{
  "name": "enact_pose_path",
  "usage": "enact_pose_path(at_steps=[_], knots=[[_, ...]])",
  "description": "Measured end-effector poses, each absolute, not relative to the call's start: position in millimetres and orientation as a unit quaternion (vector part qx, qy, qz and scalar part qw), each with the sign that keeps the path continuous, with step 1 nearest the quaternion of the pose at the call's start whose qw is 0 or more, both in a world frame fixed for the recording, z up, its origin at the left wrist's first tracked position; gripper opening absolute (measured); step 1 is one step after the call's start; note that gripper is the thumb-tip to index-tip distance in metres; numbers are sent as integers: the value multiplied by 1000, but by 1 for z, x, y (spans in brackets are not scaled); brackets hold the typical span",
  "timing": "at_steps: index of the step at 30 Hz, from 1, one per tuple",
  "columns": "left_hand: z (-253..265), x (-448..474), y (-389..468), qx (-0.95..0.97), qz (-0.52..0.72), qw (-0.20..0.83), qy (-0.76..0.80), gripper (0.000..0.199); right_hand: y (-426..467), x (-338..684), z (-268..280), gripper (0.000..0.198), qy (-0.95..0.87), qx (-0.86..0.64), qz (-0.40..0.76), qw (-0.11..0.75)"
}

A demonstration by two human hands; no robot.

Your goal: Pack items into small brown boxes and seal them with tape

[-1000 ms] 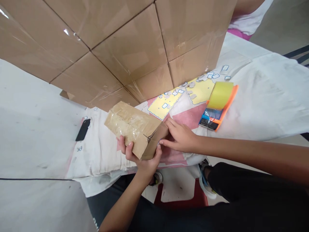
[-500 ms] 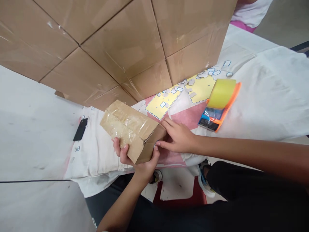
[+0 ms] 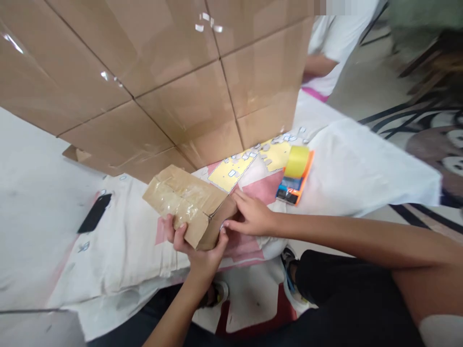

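Note:
Tilted over the near edge of the table is a small brown cardboard box [image 3: 188, 193], its top seam covered with shiny clear tape. My left hand [image 3: 195, 241] grips it from below, fingers over the taped face and thumb at the end face. At that same end, my right hand [image 3: 253, 214] holds the box's far corner, its thumb near my left thumb. A small pale piece shows under the right thumb, too small to name. To the right lies a tape dispenser [image 3: 294, 176] with a yellow roll and an orange frame, touched by neither hand.
A tall stack of taped cardboard boxes [image 3: 195, 106] stands behind my hands. Yellow sheets [image 3: 229, 173] with scattered paper bits lie at its foot. A black phone [image 3: 94, 213] rests at left on the cloth-covered table [image 3: 137, 241]. Another person [image 3: 325, 58] is behind the stack at right.
The view has shifted, showing more floor and more of the other person at right. Both hands keep their hold on the box, which looks much the same.

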State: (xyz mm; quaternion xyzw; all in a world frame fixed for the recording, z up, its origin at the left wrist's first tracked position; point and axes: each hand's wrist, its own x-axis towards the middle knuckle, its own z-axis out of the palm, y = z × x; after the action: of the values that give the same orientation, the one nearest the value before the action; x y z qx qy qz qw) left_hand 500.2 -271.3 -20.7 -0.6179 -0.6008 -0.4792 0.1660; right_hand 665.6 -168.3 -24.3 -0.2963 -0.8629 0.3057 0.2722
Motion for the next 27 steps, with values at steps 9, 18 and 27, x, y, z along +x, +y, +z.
enact_pose_path(at_steps=[9, 18, 27], knots=[[-21, 498, -271, -636, -538, 185, -521, 88, -184, 675, -18, 63, -868, -305, 273, 280], [17, 542, -267, -664, -558, 217, -448, 88, -200, 725, 8, 48, -848, -314, 211, 372], [109, 672, -205, -706, -591, 206, -331, 90, -183, 833, 67, 47, -678, -415, 43, 605]])
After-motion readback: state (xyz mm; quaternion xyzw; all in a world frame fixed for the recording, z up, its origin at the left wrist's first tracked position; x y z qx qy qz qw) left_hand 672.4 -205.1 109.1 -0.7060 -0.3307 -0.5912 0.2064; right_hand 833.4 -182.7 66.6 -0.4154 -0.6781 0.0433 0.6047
